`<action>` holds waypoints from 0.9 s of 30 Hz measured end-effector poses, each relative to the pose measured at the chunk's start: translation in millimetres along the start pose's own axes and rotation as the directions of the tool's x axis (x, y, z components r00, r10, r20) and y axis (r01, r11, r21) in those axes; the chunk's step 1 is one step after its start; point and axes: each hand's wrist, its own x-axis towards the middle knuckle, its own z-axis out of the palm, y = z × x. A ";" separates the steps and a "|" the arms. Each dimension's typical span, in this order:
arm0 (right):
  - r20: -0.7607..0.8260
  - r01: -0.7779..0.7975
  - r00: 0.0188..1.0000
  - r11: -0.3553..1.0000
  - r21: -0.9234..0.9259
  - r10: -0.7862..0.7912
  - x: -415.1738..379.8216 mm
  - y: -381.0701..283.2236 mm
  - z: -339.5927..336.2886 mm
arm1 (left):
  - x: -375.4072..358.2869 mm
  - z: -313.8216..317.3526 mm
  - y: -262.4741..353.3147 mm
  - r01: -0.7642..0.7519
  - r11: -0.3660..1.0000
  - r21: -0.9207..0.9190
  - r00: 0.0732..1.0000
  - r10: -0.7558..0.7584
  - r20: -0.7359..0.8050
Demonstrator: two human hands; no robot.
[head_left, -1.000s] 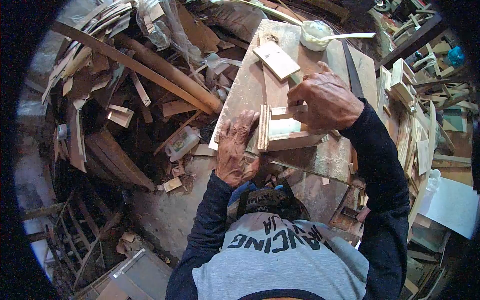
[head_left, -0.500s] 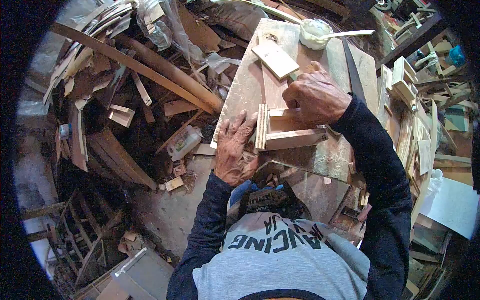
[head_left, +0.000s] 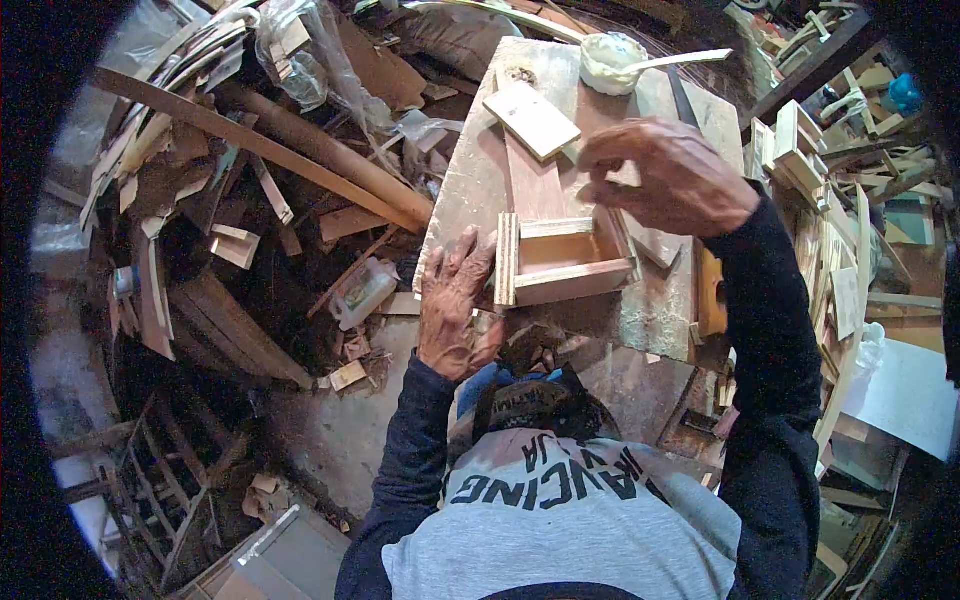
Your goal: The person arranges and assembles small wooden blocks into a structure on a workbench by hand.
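Left hand (head_left: 455, 310) is laid flat, fingers spread, against the plywood end of a small wooden frame (head_left: 560, 262) that rests on the worktop (head_left: 470, 190). Right hand (head_left: 672, 178) is raised above the frame's far side, fingertips drawn together; whether anything is pinched cannot be told. A loose board (head_left: 532, 120) and a white tub (head_left: 610, 62) lie beyond. Assembly of the frame is judged under way; steady bracing and accurate placement are called for next.

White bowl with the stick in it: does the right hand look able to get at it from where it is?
Probably yes: the right hand is raised over the workboard, and nothing stands between it and the white bowl at the far end.
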 end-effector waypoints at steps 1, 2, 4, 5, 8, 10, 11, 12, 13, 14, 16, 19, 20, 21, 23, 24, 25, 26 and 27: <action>-0.078 -0.024 0.997 1.000 -0.017 0.023 -8.4 3.6 -1.8 | 0.2 0.0 -0.1 -0.008 1.000 0.001 1.000 0.008 0.010; -0.156 -0.050 0.987 0.998 -0.031 0.045 -17.6 4.3 -2.3 | 0.4 -0.9 0.1 -0.007 1.000 -0.001 1.000 0.007 0.019; -0.115 -0.157 0.982 0.987 -0.043 0.151 -34.0 -3.8 -13.1 | 1.8 -3.5 1.3 -0.006 1.000 -0.005 0.999 0.007 0.040; -0.096 -0.212 0.974 0.976 -0.051 0.206 -42.2 -8.5 -16.4 | 1.7 -3.8 2.1 -0.019 1.000 -0.003 1.000 0.019 0.022; -0.117 -0.277 0.957 0.957 -0.081 0.267 -67.3 -19.0 -12.5 | 1.8 -1.4 -0.6 -0.018 1.000 -0.001 0.999 0.018 0.040; -0.044 -0.417 0.908 0.909 0.002 0.417 -76.1 -32.7 -13.9 | 5.3 -5.3 7.7 -0.017 1.000 -0.015 1.000 0.018 0.003; -0.062 -0.457 0.886 0.887 0.063 0.460 -82.5 -35.1 -8.6 | 7.0 -6.8 10.3 -0.016 1.000 -0.011 1.000 0.016 0.004; -0.078 -0.493 0.861 0.862 0.123 0.503 -87.7 -37.5 -5.5 | 8.0 -7.1 11.8 -0.014 1.000 -0.008 1.000 0.014 0.005; -0.043 -0.514 0.849 0.842 0.163 0.526 -90.7 -40.1 -4.7 | 6.7 -7.0 8.2 -0.038 0.999 0.017 0.999 0.038 0.023; -0.072 -0.519 0.838 0.830 0.202 0.541 -94.4 -43.6 -1.4 | 5.4 -5.5 7.7 -0.027 1.000 0.011 0.999 0.026 0.021; -0.131 -0.521 0.812 0.807 0.279 0.569 -101.1 -46.1 12.4 | 3.0 -2.3 6.5 -0.002 1.000 0.001 1.000 0.002 0.013; -0.186 -0.472 0.795 0.781 0.409 0.577 -107.8 -44.7 35.1 | 3.7 -3.1 6.4 0.021 1.000 0.007 0.998 -0.022 0.060; -0.192 -0.469 0.786 0.769 0.434 0.587 -109.0 -46.7 39.1 | 5.3 -5.4 9.5 0.038 0.999 0.004 0.996 -0.038 0.075; -0.184 -0.474 0.774 0.747 0.466 0.606 -110.6 -47.5 42.5 | 7.2 -8.7 14.8 0.040 0.999 0.011 0.997 -0.041 0.072; -0.191 -0.476 0.754 0.724 0.500 0.628 -111.0 -51.3 44.3 | 6.2 -4.8 10.8 0.062 0.998 -0.022 0.993 -0.060 0.102; -0.195 -0.477 0.743 0.711 0.517 0.640 -110.9 -53.1 44.8 | 5.8 -3.5 9.6 0.074 0.997 -0.039 0.991 -0.069 0.119; -0.197 -0.480 0.737 0.706 0.520 0.646 -110.6 -55.1 44.6 | 5.2 -3.4 10.7 0.096 0.995 -0.034 0.987 -0.091 0.132; -0.200 -0.484 0.730 0.701 0.524 0.653 -110.3 -56.6 43.6 | 4.1 -3.6 9.9 0.069 0.997 -0.018 0.991 -0.067 0.117; -0.205 -0.487 0.722 0.696 0.527 0.661 -111.0 -57.1 43.5 | 2.6 -3.9 7.0 0.041 0.999 -0.001 0.994 -0.040 0.103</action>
